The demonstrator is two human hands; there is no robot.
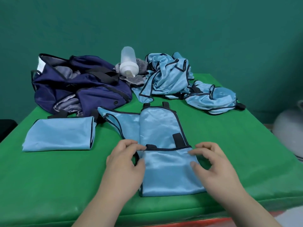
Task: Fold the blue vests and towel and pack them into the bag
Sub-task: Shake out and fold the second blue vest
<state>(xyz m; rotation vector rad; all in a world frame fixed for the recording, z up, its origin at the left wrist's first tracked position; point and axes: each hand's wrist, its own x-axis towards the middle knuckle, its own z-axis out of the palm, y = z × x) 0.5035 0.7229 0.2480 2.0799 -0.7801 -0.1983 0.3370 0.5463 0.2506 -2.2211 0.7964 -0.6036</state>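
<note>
Two hands work near the front edge of the green tabletop (49, 177), both on a half-folded blue vest (167, 176) lying between them. The left hand (124, 161) curls its fingers and thumb round the vest's left edge, beside a black tab at the fold. The right hand (213, 164) pinches the right edge, with its forefinger at the corner of the fold and its thumb on the shiny fabric. The vest's near part is turned up over the rest, which stretches away from the person, trimmed in black, with two black tabs at its far end. Left of it lies a folded vest (60, 135), a flat, tidy rectangle. Farther back on the left sits the navy bag (78, 89), open and slumped, with black straps across it. Right of the bag, a translucent bottle (128, 63) with a white cap lies on a grey patterned towel (143, 66). Right of that, a heap of unfolded blue vests (172, 76) sprawls, crumpled, toward the tabletop's right side.
</note>
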